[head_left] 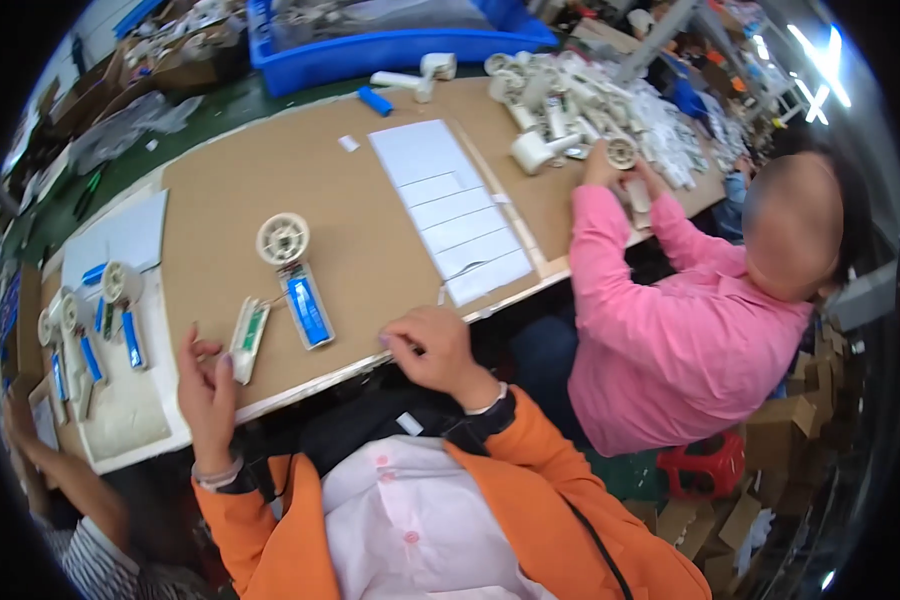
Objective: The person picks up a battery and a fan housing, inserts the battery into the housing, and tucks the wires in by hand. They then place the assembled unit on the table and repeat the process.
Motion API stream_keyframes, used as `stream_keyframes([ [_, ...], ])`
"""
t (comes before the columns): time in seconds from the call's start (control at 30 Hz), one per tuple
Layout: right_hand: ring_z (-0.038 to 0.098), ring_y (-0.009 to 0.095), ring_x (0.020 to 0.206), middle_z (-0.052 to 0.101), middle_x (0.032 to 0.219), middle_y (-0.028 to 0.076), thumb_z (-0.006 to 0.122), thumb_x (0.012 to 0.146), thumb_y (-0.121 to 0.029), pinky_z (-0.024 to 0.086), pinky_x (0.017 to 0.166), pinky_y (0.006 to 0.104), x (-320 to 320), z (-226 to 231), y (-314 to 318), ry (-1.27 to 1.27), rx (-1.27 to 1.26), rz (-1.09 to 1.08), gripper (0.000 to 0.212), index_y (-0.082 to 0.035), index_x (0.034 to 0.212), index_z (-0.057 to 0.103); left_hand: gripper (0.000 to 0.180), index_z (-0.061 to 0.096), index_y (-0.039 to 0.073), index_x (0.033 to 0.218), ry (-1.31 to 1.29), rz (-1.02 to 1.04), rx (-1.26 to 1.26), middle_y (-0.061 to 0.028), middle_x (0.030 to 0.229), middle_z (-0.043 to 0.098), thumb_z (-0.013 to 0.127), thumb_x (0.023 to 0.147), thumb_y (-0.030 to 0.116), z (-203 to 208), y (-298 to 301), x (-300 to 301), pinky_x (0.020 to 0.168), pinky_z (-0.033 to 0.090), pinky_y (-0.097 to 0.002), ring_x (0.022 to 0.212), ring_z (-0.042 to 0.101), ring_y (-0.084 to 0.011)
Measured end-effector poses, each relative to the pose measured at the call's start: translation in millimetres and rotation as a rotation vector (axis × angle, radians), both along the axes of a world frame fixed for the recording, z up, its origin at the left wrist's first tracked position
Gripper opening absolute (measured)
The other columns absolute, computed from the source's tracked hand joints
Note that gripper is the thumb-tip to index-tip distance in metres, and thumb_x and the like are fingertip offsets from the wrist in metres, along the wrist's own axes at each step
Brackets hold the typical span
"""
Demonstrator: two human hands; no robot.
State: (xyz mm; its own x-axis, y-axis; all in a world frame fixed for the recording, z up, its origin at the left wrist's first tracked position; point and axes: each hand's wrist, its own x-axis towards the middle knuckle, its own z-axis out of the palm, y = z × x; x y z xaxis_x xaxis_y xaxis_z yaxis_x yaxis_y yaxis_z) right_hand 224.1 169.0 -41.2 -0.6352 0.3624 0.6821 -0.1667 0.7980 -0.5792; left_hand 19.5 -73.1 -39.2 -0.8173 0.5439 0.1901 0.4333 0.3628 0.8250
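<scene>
My left hand (208, 395) is open at the table's front edge, fingers apart and thumb up, nearest a white handle half (250, 340) with a green circuit board. To the right of that lies a small handheld fan with a round white head (283, 239); its handle is uncovered, showing a blue battery (308, 310). Thin wires seem to link the handle half to the fan. My right hand (432, 350) is curled above the front edge, right of the fan, fingers closed and thumb against them. Whatever it pinches, if anything, is too small to see.
Several fans with blue batteries (120, 285) lie at left on a white board (120, 420). White sheets (450, 210) and a loose blue battery (375, 100) are farther back. A pink-sleeved co-worker (670, 300) handles a fan beside piled white parts (560, 95). Behind stands a blue tray (400, 45).
</scene>
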Motion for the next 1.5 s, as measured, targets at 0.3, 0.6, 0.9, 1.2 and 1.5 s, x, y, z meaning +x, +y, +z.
stream_keyframes([
  [0.3,0.054,0.022,0.052,0.058,0.061,0.006,0.071,0.077,-0.003,0.038,0.049,0.0328,3.0,1.6,0.0,-0.067,-0.013,-0.024,0.006,-0.007,0.077,0.067,0.069,0.042,0.004,0.142,-0.053,-0.03,0.003,-0.0105,0.116,0.057,0.074,0.081,0.012,28.7,16.6,21.9,0.071,0.047,-0.0282,0.08,0.054,-0.016],
  [0.6,0.055,0.022,0.054,0.058,0.062,0.006,0.072,0.077,-0.004,0.04,0.051,0.033,2.2,3.3,0.9,-0.072,0.014,-0.044,0.006,-0.007,0.077,0.067,0.075,0.048,0.008,0.137,0.48,-0.176,-0.1,-0.0228,0.138,0.041,0.083,0.073,0.025,47.8,72.7,49.2,0.107,0.032,-0.0522,0.13,0.035,-0.0457],
  [0.9,0.058,0.025,0.058,0.059,0.065,0.006,0.072,0.075,-0.004,0.043,0.053,0.0351,4.1,1.4,-0.3,-0.08,0.018,-0.015,0.008,-0.009,0.078,0.066,0.049,0.054,0.01,0.133,0.667,-0.171,-0.419,-0.0295,0.155,0.022,0.061,0.085,0.022,18.5,113.6,46.4,0.106,0.03,-0.0632,0.134,0.032,-0.0537],
  [1.2,0.059,0.025,0.061,0.06,0.067,0.005,0.073,0.075,-0.007,0.046,0.055,0.0361,9.8,-1.7,8.8,-0.072,0.035,-0.011,0.009,-0.011,0.079,0.066,0.054,0.057,0.008,0.129,0.749,-0.052,-0.55,-0.031,0.153,0.026,0.052,0.075,0.005,16.8,35.1,-34.8,0.11,0.03,-0.0542,0.134,0.036,-0.0493],
  [1.5,0.061,0.024,0.067,0.062,0.073,0.004,0.073,0.075,-0.009,0.047,0.057,0.0351,6.0,0.3,7.1,-0.06,0.014,0.009,0.009,-0.011,0.08,0.066,0.057,0.051,0.01,0.134,0.768,0.103,-0.852,-0.0314,0.155,0.02,0.05,0.077,0.005,8.0,-56.1,-112.9,0.118,0.019,-0.0498,0.143,0.022,-0.0457],
])
